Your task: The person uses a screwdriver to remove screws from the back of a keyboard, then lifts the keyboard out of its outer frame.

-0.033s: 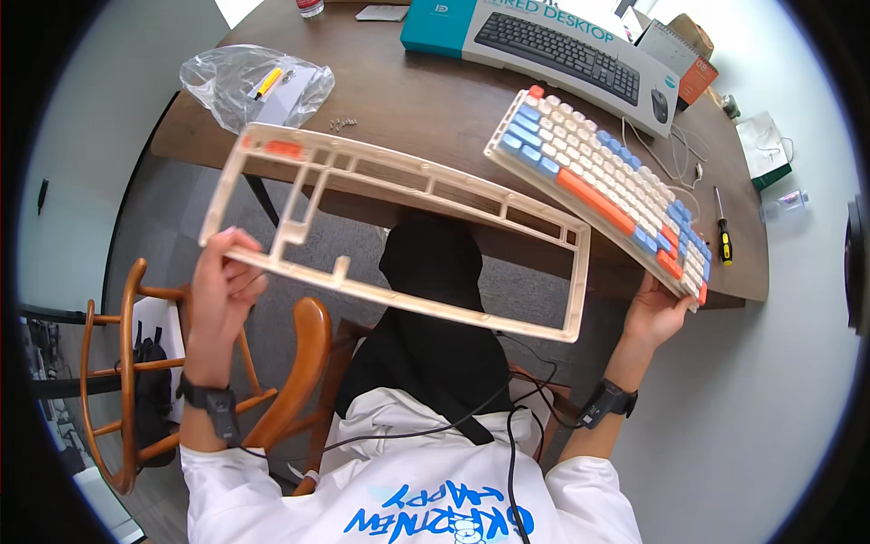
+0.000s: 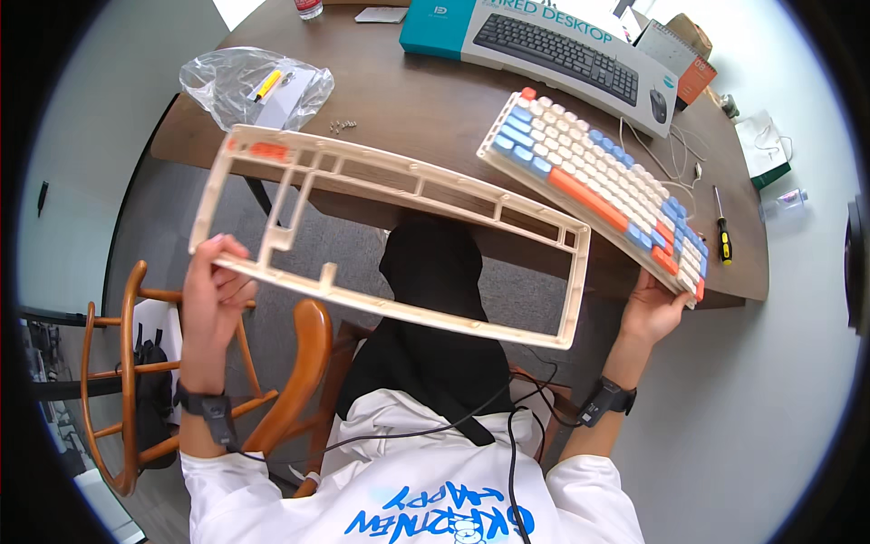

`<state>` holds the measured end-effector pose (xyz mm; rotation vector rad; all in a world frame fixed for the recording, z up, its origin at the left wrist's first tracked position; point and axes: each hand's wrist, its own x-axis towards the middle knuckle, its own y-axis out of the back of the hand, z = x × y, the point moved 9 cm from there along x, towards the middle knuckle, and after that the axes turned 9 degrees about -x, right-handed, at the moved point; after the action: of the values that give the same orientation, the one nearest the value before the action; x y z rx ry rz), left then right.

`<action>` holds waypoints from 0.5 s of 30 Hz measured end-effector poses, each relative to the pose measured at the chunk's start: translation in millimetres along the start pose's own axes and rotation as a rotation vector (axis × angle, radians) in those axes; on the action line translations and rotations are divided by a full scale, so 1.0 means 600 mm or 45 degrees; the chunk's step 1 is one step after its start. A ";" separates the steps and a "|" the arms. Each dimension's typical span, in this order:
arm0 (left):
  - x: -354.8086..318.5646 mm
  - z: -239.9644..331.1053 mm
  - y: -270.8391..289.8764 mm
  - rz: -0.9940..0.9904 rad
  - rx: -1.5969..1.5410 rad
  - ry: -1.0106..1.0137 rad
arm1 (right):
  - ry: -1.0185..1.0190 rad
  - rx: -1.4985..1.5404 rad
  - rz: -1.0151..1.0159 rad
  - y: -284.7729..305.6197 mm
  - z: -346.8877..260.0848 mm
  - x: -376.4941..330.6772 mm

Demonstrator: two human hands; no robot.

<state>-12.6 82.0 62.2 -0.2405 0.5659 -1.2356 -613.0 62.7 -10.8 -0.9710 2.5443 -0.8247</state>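
Brown wooden table (image 2: 381, 95) here, carrying crumpled clear plastic bag (image 2: 210, 86), small silvery screws (image 2: 343, 125), teal-and-white cardboard box (image 2: 544, 63), and yellow-and-black screwdriver (image 2: 724, 240)

Brown wooden table (image 2: 381, 86) spanned upper middle, thin dark leg (image 2: 260, 201) beneath left part. Grey floor (image 2: 163, 208) lay below. Brown wooden chair (image 2: 128, 381) with curved rails stood at left. Pale left wall (image 2: 82, 136) and pale right wall (image 2: 725, 390) flanked table. Bright light whitened upper right.
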 end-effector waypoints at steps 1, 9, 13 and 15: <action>-0.001 0.031 0.007 0.001 -0.017 -0.021 | -0.030 0.005 -0.033 -0.011 0.010 0.009; 0.009 0.120 0.057 -0.040 -0.043 -0.123 | -0.130 0.011 -0.046 -0.092 0.087 -0.014; 0.007 0.124 0.070 -0.050 -0.099 -0.165 | -0.204 0.040 -0.116 -0.128 0.106 -0.026; 0.009 0.122 0.089 0.004 -0.107 -0.201 | -0.236 0.043 -0.109 -0.138 0.114 -0.032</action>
<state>71.1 85.2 97.0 -0.4042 0.4813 -1.1790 -525.4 -2.5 -13.4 -1.0978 2.3397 -0.7604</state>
